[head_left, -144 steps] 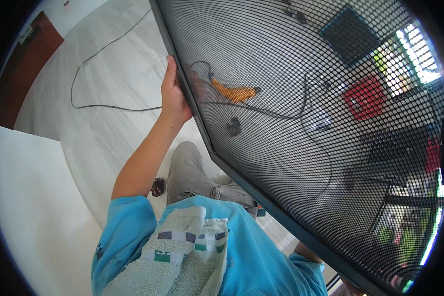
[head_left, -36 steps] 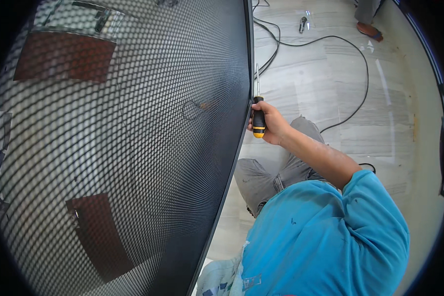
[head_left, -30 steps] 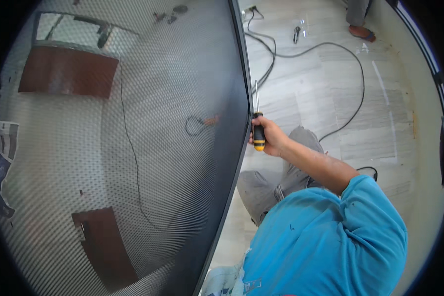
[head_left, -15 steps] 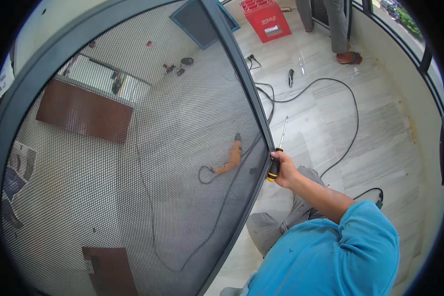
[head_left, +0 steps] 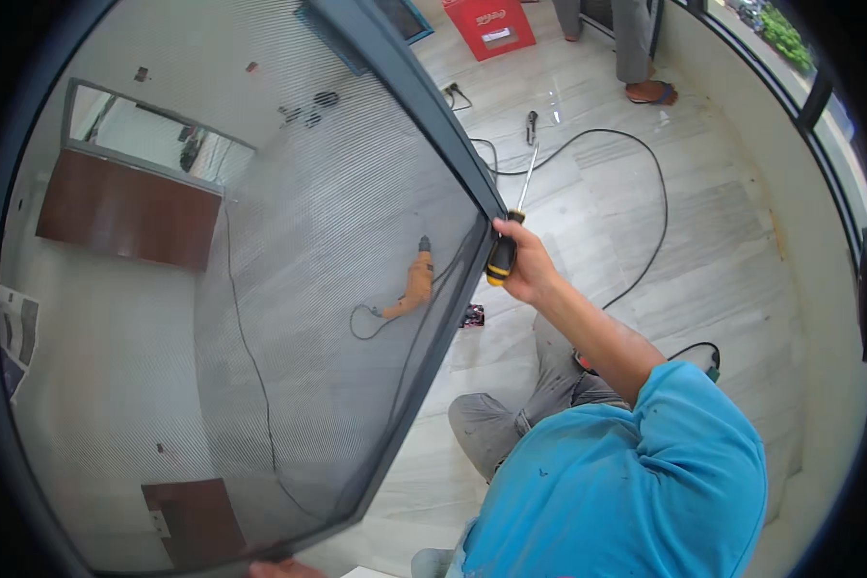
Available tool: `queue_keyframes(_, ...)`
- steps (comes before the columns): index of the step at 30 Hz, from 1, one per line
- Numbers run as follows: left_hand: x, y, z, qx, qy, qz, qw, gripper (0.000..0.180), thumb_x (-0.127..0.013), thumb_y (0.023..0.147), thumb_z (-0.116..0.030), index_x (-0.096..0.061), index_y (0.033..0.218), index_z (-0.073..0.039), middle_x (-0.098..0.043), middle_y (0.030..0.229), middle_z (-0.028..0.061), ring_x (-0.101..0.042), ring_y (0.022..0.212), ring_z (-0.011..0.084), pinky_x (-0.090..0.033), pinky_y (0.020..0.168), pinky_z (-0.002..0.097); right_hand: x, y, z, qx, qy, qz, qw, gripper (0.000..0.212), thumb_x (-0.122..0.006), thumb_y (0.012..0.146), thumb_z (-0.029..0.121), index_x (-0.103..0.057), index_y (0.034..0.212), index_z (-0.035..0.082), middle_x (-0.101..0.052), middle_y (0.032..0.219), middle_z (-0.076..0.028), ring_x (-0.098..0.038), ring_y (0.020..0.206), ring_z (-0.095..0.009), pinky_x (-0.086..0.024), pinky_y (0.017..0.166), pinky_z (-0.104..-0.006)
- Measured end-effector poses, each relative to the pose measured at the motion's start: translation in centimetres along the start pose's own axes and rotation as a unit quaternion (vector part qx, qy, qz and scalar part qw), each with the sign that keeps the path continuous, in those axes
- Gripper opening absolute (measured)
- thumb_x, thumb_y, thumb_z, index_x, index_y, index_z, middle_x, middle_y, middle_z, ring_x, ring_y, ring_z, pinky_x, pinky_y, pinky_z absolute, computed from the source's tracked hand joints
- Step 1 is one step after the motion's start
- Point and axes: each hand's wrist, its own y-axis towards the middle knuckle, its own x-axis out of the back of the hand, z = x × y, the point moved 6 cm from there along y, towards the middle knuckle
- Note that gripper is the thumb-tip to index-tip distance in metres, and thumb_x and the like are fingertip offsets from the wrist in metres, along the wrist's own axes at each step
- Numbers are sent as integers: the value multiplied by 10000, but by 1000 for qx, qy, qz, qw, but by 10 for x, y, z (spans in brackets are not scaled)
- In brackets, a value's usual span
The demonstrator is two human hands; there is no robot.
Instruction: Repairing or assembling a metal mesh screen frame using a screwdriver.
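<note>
The mesh screen (head_left: 289,289) filling my feed's left side, my right hand (head_left: 533,268) clasping 1 screwdriver (head_left: 502,258) at its right-hand corner, my left hand (head_left: 284,570) by its lower edge, grasp too cropped for me to tell, 1 orange drill (head_left: 414,283) seen through the mesh.

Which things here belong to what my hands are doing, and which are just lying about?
In hand:
- framed mesh screen, left hand at its lower edge, right hand at its side
- screwdriver, in the right hand

Apparently just lying about, untouched:
- orange power drill, seen through the mesh
- black cable
- red crate
</note>
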Motion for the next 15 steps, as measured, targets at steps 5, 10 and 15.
queue_keyframes(5, -86, -58, 129, 115, -176, 12, 978, 530, -341, 978, -478, -435, 1171, 7, -539, 1079, 96, -527, 995, 218, -428, 908, 350, -61, -10, 60, 156, -79, 31, 984, 182, -595, 851, 176, -547, 946, 28, -623, 856, -82, -632, 780, -185, -530, 677, -325)
queue_keyframes(10, -177, -179, 166, 313, -366, 202, 853, 557, -366, 950, -514, -442, 1250, -51, -540, 1219, 120, -515, 1128, 261, -387, 989, 472, -141, -27, 90, 220, -164, 88, 958, 158, -608, 845, 152, -523, 923, 44, -587, 786, -44, -579, 649, -132, -488, 572, -280)
queue_keyframes(15, -211, -259, 173, 437, -406, 320, 736, 562, -354, 956, -509, -437, 1288, -62, -526, 1257, 123, -487, 1174, 252, -369, 1003, 446, -179, -30, 76, 193, -224, 145, 944, 147, -623, 833, 135, -532, 908, 47, -582, 774, -22, -553, 640, -87, -445, 534, -241)
